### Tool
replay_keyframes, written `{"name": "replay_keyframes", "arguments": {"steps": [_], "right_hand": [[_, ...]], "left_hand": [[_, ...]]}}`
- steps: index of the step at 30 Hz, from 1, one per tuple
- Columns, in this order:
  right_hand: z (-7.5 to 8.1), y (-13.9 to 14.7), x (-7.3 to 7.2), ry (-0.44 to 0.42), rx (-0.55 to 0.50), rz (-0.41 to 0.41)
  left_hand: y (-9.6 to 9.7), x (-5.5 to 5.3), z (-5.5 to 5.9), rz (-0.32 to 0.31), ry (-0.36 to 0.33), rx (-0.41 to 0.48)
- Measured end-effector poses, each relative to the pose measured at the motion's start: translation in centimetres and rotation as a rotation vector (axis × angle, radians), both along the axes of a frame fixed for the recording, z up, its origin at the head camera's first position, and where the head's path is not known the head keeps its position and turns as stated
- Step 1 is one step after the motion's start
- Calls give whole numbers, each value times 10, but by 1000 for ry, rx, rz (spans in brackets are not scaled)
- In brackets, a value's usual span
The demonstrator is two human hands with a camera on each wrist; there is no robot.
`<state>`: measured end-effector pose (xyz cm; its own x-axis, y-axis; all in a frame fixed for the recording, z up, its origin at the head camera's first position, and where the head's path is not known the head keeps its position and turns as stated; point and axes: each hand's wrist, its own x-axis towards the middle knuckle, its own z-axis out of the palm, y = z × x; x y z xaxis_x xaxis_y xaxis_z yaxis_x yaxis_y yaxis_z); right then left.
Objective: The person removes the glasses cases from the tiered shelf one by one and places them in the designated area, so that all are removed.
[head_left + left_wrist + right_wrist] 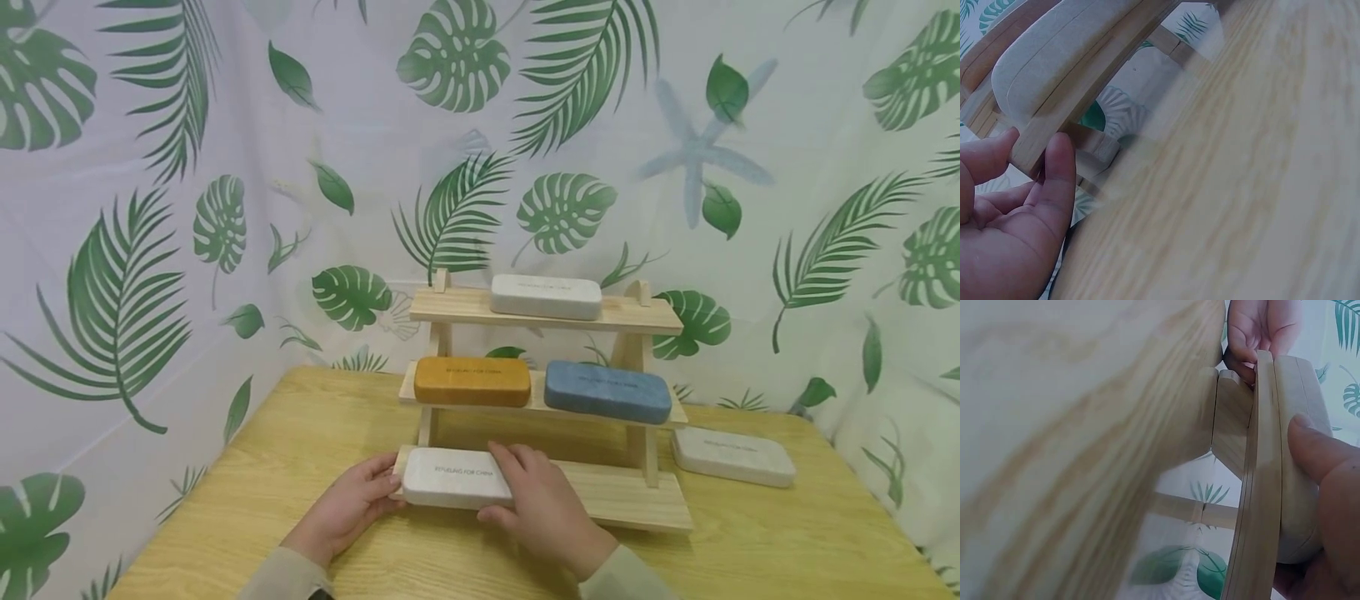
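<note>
A white case with dark lettering lies flat on the left part of the bottom shelf, low at the centre of the frame. The grip of the right hand is closed round its right end, thumb on the front side. The grip of the left hand pinches the shelf's left end, just beside the case. Above, an orange case sits left of a blue case on the middle shelf; a second white case rests on the top shelf. At right, a third white case lies on the table.
</note>
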<state>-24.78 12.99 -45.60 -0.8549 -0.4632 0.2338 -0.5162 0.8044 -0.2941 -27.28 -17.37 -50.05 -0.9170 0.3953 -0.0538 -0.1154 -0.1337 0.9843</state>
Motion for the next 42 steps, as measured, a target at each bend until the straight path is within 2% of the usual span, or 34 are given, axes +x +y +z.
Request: {"name": "replay_keyframes", "arguments": {"steps": [5, 14, 20, 27, 42], "right_hand": [[1, 0, 1, 18, 10, -1], [1, 0, 1, 52, 13, 12], [2, 7, 1, -12, 4, 34], [5, 17, 3, -88, -54, 67], [7, 43, 11, -60, -84, 53]], "left_hand": [[1, 1, 0, -10, 15, -5], [2, 0, 3, 20, 3, -10], [2, 0, 3, 23, -10, -11], [1, 0, 1, 24, -5, -2], [2, 0, 1, 13, -2, -8]]}}
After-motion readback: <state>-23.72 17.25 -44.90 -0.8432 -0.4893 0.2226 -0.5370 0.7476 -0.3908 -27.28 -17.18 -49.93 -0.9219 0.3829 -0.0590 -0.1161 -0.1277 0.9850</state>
